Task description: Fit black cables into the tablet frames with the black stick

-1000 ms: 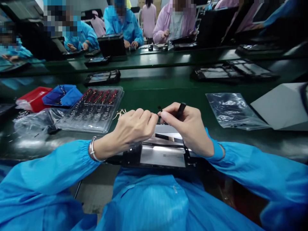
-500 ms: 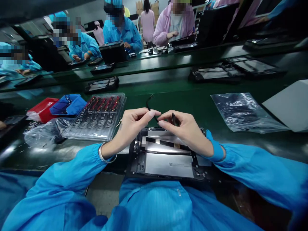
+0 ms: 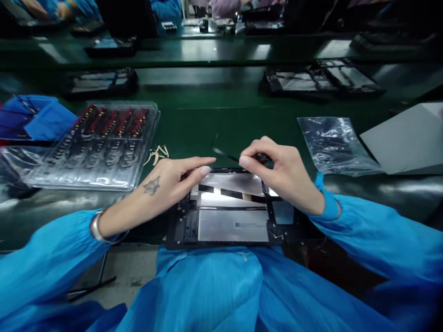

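An opened tablet point(image 3: 233, 226) lies in front of me at the table edge, its silver battery plates and black strips showing. My right hand point(image 3: 285, 173) is above its far right part, thumb and forefinger pinched on a thin black cable point(image 3: 226, 154), which sticks out leftward and is blurred. A dark item, too hidden to name, sits within the same hand's curled fingers. Over the tablet's upper left corner, my left hand point(image 3: 173, 182) has forefinger and thumb stretched out and apart, with nothing visible between them.
To the left are a clear plastic tray point(image 3: 93, 143) of small red and black parts and a blue bin point(image 3: 48, 117). Pale scraps point(image 3: 157, 154) lie beside the tray. A clear plastic bag point(image 3: 337, 145) and a white sheet point(image 3: 408, 138) lie right. More opened tablets point(image 3: 297, 82) sit behind.
My left hand has let go of the black cable and moved left. My right hand keeps the cable and has shifted slightly right. The view has tilted downward.
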### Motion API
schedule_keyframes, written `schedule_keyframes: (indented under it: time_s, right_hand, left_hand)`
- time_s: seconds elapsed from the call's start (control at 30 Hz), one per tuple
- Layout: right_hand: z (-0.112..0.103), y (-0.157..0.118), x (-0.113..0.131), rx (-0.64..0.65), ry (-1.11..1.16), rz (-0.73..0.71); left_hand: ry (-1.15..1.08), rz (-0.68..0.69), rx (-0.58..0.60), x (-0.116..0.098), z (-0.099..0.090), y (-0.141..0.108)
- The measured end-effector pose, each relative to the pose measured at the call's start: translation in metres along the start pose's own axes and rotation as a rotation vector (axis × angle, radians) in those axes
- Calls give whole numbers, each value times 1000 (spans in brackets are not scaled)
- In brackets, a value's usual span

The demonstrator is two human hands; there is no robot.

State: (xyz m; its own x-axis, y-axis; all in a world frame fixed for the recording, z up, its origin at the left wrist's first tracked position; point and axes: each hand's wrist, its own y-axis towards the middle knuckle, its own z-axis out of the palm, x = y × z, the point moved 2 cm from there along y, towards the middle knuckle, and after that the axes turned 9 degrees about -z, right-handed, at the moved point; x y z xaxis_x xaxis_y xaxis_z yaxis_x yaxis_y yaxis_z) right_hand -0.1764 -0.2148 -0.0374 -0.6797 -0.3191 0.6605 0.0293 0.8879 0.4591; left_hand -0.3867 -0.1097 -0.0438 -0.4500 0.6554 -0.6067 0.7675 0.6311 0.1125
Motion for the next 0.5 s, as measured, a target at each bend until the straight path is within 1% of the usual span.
schedule_keyframes:
  time_s: [0.07, 0.13, 0.23, 0.33, 0.43, 0.5]
  right_hand:
    - [-9, -3, -4, 126, -66, -4]
    - [-17, -7, -10, 243, -104, 8]
    - [-25, -13, -20, 369, -121, 73]
    - [-32, -18, -28, 440, -140, 158]
    - [-38, -20, -34, 469, -179, 215]
    - [-40, -21, -36, 478, -205, 228]
  left_hand:
    - [60, 2, -2, 9, -3, -2]
    - [77, 24, -39, 16, -6, -2]
    - [83, 70, -69, 24, -7, 0]
    - [89, 114, -48, 27, -3, 4]
    - [89, 189, -26, 24, 4, 8]
    - [100, 256, -4, 21, 8, 11]
